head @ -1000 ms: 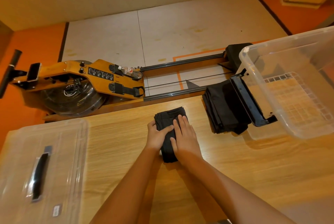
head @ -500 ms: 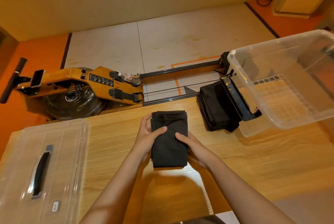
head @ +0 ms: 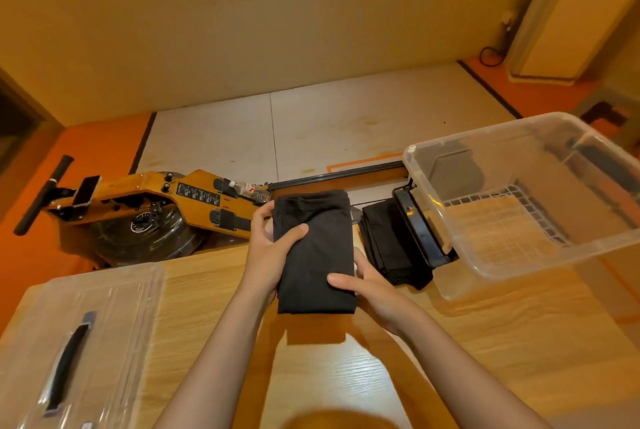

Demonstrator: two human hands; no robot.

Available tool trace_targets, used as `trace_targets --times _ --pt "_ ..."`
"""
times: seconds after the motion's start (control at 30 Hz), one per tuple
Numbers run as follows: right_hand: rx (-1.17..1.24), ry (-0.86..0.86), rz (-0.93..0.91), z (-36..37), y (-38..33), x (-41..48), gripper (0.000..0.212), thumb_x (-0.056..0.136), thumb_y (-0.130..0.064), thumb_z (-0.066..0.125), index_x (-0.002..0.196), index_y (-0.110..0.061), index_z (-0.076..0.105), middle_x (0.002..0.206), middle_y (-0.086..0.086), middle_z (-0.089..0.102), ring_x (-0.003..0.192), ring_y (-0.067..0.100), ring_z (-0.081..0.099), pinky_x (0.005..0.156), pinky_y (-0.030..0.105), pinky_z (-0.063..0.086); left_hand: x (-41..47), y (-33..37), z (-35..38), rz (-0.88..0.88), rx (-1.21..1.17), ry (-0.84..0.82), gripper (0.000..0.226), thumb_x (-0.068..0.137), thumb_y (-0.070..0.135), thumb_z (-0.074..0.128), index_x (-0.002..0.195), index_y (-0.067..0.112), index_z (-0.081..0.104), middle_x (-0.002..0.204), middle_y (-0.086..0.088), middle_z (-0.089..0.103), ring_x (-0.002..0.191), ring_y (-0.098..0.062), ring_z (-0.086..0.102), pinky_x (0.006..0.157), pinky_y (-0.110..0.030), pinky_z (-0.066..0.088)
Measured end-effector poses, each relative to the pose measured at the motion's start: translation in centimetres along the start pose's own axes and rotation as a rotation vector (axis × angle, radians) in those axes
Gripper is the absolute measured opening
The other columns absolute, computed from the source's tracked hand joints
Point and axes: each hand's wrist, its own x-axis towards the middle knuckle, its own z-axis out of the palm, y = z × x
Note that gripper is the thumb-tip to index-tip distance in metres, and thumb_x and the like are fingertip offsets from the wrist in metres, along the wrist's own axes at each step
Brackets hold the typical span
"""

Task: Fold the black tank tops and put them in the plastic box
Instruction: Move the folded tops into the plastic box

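Above table (head: 467, 342) | folded tank top (head: 315, 255) gripped between hands (head: 268, 255) (head: 375, 293) | seemingly held clear

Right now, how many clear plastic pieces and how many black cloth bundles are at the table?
Clear plastic pieces: 2 (plastic box, lid)
Black cloth bundles: 2 (held folded tank top, stack beside the box)
Total: 4

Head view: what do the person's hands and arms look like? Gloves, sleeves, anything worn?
Both bare: left hand and right hand show no gloves, rings or watch. The left forearm and right forearm are uncovered to the frame's bottom edge; no sleeve in view.
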Motion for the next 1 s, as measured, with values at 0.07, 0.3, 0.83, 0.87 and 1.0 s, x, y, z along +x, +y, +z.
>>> trace_targets --times 0.07,0.3,0.83,0.87,1.0 --pt "-0.006 0.038 -0.044 -0.3 -1.8 -0.6 0.070 0.074 -0.029 0.078 0.130 -0.038 0.037 0.119 -0.010 0.057 0.098 0.004 0.065 0.076 0.019 0.052 0.5 1.5 1.0 0.003 -0.004 -0.041 0.062 0.083 0.018 0.073 0.132 0.032 0.037 0.123 0.003 0.059 0.108 -0.016 0.061 0.086 -0.035 0.054" --pt "0.119 0.119 -0.208 -5.1 -6.8 -3.9 0.074 0.064 -0.025 0.075 0.129 -0.039 0.044 0.128 -0.003 0.059 0.109 0.016 0.064 0.083 0.030 0.053 1.5 7.1 6.8 -0.035 -0.130 -0.370 0.077 0.072 0.035 0.080 0.138 0.027 0.042 0.122 0.001 0.062 0.100 -0.014 0.067 0.076 -0.031 0.057" --pt "0.023 0.054 0.004 -29.1 -13.6 -7.3 0.069 0.054 -0.035 0.076 0.118 -0.018 0.056 0.096 -0.003 0.073 0.086 0.012 0.070 0.064 0.023 0.053 3.3 4.5 30.0 -0.339 -0.510 -0.377 0.063 0.076 0.044 0.059 0.129 0.010 0.057 0.121 -0.013 0.067 0.115 -0.028 0.062 0.099 -0.040 0.048" --pt "0.024 0.036 0.036 -30.3 -13.8 -7.2 0.070 0.055 -0.033 0.077 0.120 -0.018 0.055 0.099 -0.001 0.073 0.088 0.013 0.070 0.065 0.024 0.053 3.5 4.0 31.1 -0.323 -0.436 -0.333 0.057 0.075 0.037 0.064 0.126 0.010 0.058 0.117 -0.011 0.069 0.110 -0.026 0.065 0.093 -0.037 0.052" --pt "0.095 -0.003 0.220 -34.1 -13.7 -6.3 0.080 0.055 -0.029 0.088 0.125 -0.012 0.054 0.113 0.011 0.070 0.101 0.025 0.068 0.076 0.032 0.056 5.0 1.2 34.6 -0.446 -0.252 -0.180 0.045 0.079 0.021 0.073 0.121 0.010 0.061 0.109 -0.012 0.071 0.099 -0.029 0.068 0.079 -0.038 0.057"
